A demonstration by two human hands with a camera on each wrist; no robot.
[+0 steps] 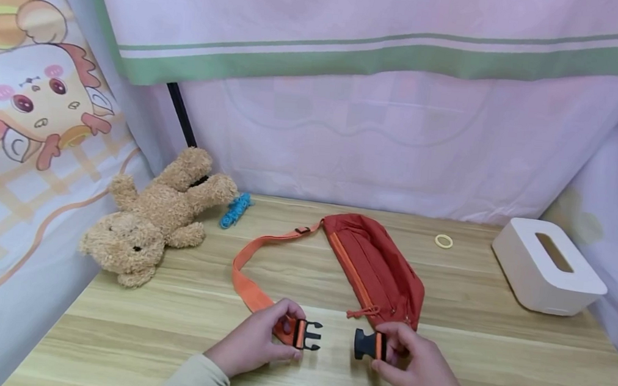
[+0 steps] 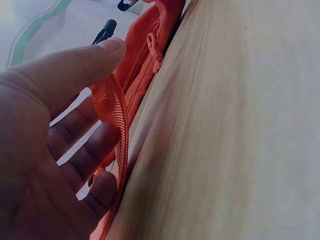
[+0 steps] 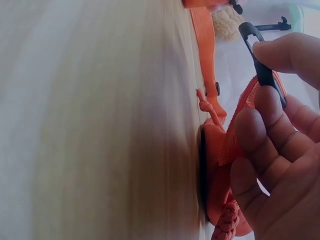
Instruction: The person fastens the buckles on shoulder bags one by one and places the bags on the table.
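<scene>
A rust-red waist bag point(image 1: 377, 266) lies on the wooden table point(image 1: 298, 376), its orange strap point(image 1: 251, 274) looping to the left. My left hand point(image 1: 260, 342) pinches the pronged black buckle half point(image 1: 307, 334) at the strap's end; the strap point(image 2: 111, 107) runs between thumb and fingers. My right hand point(image 1: 415, 365) pinches the black socket half point(image 1: 368, 345), seen as the socket half point(image 3: 260, 62) between thumb and fingers in the right wrist view. The two halves face each other with a small gap between them. The bag's zipper pull point(image 1: 365, 312) hangs near the right hand.
A tan teddy bear point(image 1: 154, 222) lies at the back left beside a blue curly hair tie point(image 1: 234, 210). A yellow ring point(image 1: 443, 241) sits at the back, and a white tissue box point(image 1: 548, 266) at the right. Curtains wall in three sides.
</scene>
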